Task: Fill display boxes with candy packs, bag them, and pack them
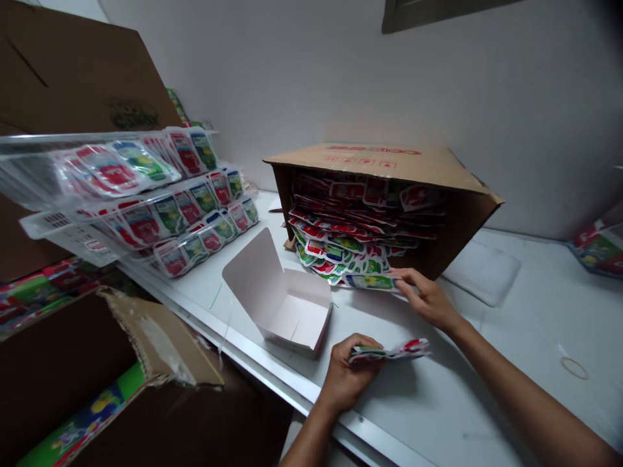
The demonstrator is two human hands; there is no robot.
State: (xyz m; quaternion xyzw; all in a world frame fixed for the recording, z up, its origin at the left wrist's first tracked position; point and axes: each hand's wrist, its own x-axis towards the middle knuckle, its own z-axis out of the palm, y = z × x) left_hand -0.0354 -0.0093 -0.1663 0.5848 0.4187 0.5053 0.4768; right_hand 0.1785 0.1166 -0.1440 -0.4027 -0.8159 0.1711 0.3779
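My left hand [346, 375] is closed round a thin stack of colourful flat packets [389, 351], held just above the white table near its front edge. My right hand [424, 296] reaches to the mouth of a brown cardboard box lying on its side [389, 162], fingers pinching a single packet [370, 281] at the bottom of the heap of packets [350, 240] spilling from it. A small open white carton [282, 305] with its lid up stands left of both hands, with nothing in it.
Clear plastic trays [146, 207] of the same packets are stacked at the left. Brown boxes [160, 337] sit below the table's front edge. A rubber band [574, 368] lies at the right, a clear plastic sheet [481, 269] beside the box, more packets [598, 250] at far right.
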